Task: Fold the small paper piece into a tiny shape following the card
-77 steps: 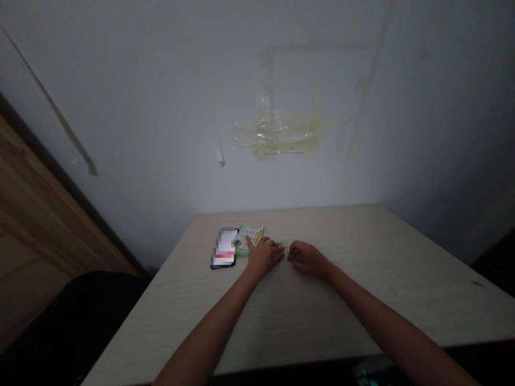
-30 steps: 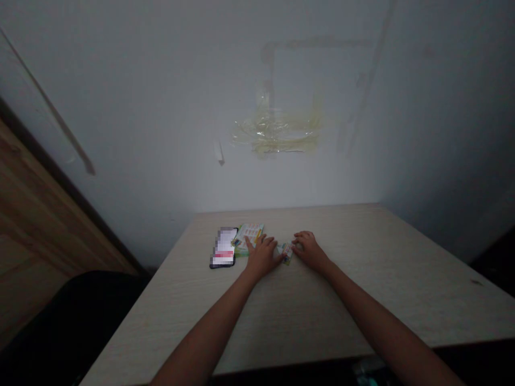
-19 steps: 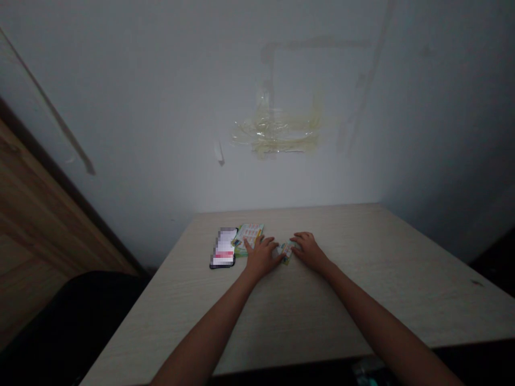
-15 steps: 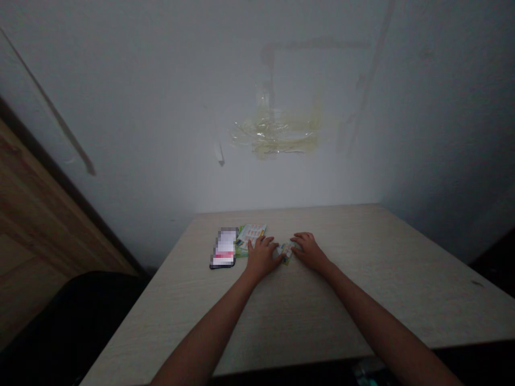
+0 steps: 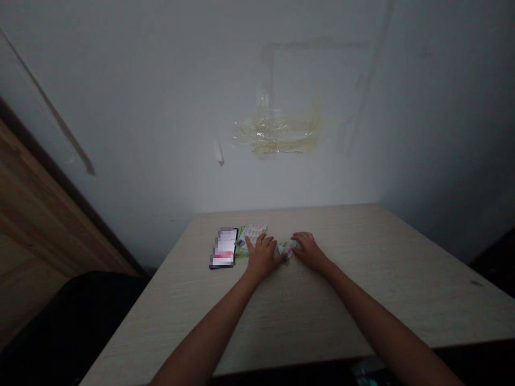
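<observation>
A printed paper leaflet [image 5: 254, 231], white with green edging and rows of print, lies flat at the middle of the table. My left hand [image 5: 261, 256] rests palm down on its lower right part, fingers spread, thumb reaching right. Between my hands shows a smaller piece of printed paper [image 5: 286, 249]; whether it joins the leaflet is hidden under my left hand. The left thumb touches its lower edge. My right hand [image 5: 309, 251] has its thumb and fingertips closed at the right edge of that piece.
A phone [image 5: 223, 249] with a lit, blurred screen lies left of the leaflet. The pale wooden table [image 5: 362, 279] meets a wall [image 5: 161, 107] bearing old tape [image 5: 281, 134]. A dark shape [image 5: 76, 316] stands left of the table.
The paper between my hands has shifted and tilted slightly, showing more white at its right side. The leaflet has turned a little under my left hand. Both hands have barely moved.
</observation>
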A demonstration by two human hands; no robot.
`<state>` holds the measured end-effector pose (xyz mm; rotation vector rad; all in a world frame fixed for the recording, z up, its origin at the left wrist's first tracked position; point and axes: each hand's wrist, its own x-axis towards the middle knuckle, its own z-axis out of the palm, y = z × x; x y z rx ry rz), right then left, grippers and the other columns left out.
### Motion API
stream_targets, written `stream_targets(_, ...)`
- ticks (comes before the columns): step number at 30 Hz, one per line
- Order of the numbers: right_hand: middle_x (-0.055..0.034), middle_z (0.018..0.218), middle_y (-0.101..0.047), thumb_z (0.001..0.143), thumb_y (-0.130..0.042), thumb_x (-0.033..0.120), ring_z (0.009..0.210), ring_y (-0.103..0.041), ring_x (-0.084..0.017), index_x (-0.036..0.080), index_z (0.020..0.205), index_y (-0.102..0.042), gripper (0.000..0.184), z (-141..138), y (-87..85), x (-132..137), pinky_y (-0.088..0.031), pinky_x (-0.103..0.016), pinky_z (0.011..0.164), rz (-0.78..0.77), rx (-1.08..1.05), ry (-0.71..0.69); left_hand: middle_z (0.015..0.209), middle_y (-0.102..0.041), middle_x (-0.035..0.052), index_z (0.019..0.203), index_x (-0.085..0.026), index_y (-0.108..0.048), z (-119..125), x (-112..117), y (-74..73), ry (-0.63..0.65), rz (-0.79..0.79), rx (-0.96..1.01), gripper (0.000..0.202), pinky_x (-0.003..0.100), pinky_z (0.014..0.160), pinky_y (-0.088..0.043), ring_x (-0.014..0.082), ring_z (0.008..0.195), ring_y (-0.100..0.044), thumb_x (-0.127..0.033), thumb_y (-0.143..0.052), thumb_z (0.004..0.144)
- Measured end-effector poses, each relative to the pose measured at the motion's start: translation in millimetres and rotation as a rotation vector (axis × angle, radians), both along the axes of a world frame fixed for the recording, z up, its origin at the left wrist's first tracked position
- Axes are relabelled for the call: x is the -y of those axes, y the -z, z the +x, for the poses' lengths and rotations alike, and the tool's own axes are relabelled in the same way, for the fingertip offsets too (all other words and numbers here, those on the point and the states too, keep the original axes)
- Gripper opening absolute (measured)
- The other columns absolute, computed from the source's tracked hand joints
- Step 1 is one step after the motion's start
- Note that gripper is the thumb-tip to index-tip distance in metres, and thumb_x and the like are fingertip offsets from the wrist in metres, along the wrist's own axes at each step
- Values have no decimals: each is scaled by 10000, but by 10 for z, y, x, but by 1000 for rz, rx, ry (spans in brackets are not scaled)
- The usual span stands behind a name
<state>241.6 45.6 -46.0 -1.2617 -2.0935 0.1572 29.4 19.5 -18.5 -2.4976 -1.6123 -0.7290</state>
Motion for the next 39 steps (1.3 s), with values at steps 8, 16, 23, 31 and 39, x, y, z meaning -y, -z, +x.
stream_targets(8, -97, 1122, -631, 791, -634, 283, 1130, -513, -262, 197, 1105, -620, 325, 38, 16, -9, -406, -455, 1004, -33, -124, 13, 1299, -607, 39, 1008, -263, -643, -13, -29, 0, 49, -62, 108, 282, 770, 1056, 47, 303, 1340, -372, -495, -595, 856)
stream_targets(16, -87, 1095, -664, 823, -627, 323, 1108, -546, -257, 219, 985, -692, 203, 45, -19, -13, -402, -446, 997, -15, -160, 18, 1284, -616, 5, 946, -288, -663, -19, -34, -33, 75, -64, 131, 185, 734, 1075, 56, 272, 1340, -371, -445, -621, 859)
stream_targets(23, -87, 1027, -676, 843, -595, 302, 1052, -561, -243, 204, 829, -680, 130, 71, -39, -41, -403, -433, 971, 22, -247, 51, 1254, -627, -2, 925, -300, -677, -67, -50, -71, 45, -3, 144, 128, 735, 1078, 44, 281, 1321, -383, -400, -617, 871)
stream_targets(31, -98, 963, -642, 870, -579, 347, 1009, -534, -258, 207, 822, -654, 166, 101, -117, -4, -407, -451, 944, 150, -300, 137, 1309, -591, 44, 1131, -319, -633, -85, -57, -78, -76, 7, 128, 240, 723, 1099, 26, 298, 1320, -380, -326, -558, 903)
stream_targets(39, -93, 996, -637, 828, -645, 238, 1044, -513, -241, 197, 797, -704, 78, 82, -137, 40, -410, -420, 952, 126, -108, 17, 1276, -622, 23, 1214, -341, -588, -70, -53, -52, -56, -9, 108, 302, 756, 1076, 22, 299, 1300, -411, -346, -524, 920)
